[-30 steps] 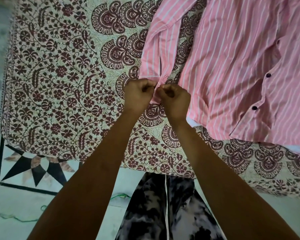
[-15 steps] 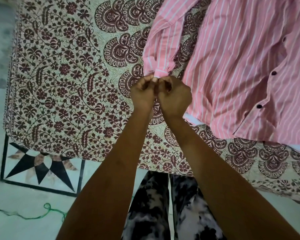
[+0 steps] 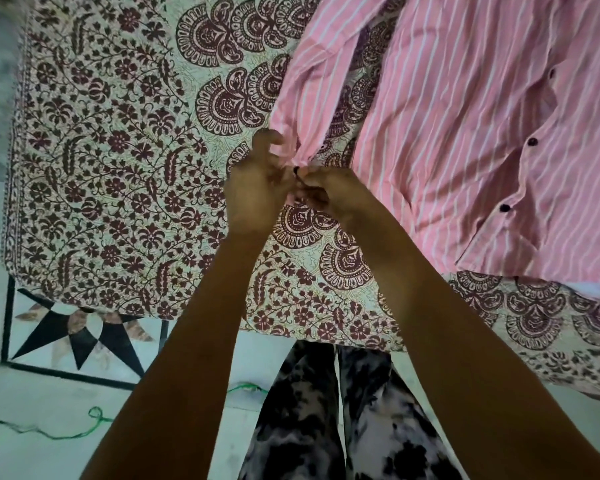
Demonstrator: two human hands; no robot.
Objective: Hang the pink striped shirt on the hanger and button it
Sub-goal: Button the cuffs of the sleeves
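Nearest the camera: patterned trousers [image 3: 329, 420] and a tiled floor [image 3: 49, 393] with a green thread [image 3: 49, 433] lying on it. Beyond that, the near edge of a bed under a maroon floral bedspread [image 3: 111, 174].

Both forearms reach out over that near edge. Left hand [image 3: 253, 188] and right hand [image 3: 329, 194] meet at the cuff [image 3: 298, 152] of one sleeve. Left grip: fingers curled round the gathered cuff cloth. Right grip: fingertips pinching at a small dark cuff button [image 3: 296, 172], though the contact itself is partly hidden.

The pink striped shirt [image 3: 465, 140] lies flat on the right half of the bed, its hem close to the near edge, front placket with dark buttons [image 3: 532, 141] partly open. Long axis runs near to far, collar end out of frame toward the far edge. The worked sleeve runs from the far side down toward the hands. No hanger can be seen.

Risks, as judged: the button is small and the cuff bunched, so it may slip the pinch or miss its hole. Pulling the cuff could drag the shirt body toward the near edge and off the bed.
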